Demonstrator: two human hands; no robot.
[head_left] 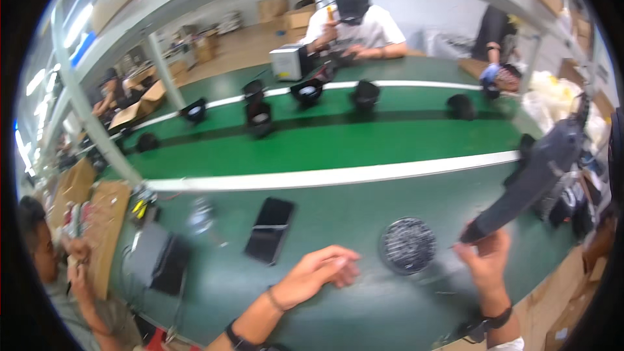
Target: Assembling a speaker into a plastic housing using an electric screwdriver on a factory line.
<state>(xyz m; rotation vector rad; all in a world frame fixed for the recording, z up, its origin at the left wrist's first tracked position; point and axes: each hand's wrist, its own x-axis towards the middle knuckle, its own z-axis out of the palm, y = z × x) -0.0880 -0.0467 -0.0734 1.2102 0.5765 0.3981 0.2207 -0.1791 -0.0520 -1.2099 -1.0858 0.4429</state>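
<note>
I saw the right hand (484, 255) grip a long, dark thing (525, 185). The empty left hand (318, 273) curled near a bumpy disc (409, 245).

Long black item (530, 179) blurred; dish (408, 272) contents (409, 244) indistinct

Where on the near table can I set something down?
Bare: between black slab and dish, beyond the left hand; and from dish up to white strip. Crowded: left, around grey box; right, where the right hand holds the long dark part.
</note>
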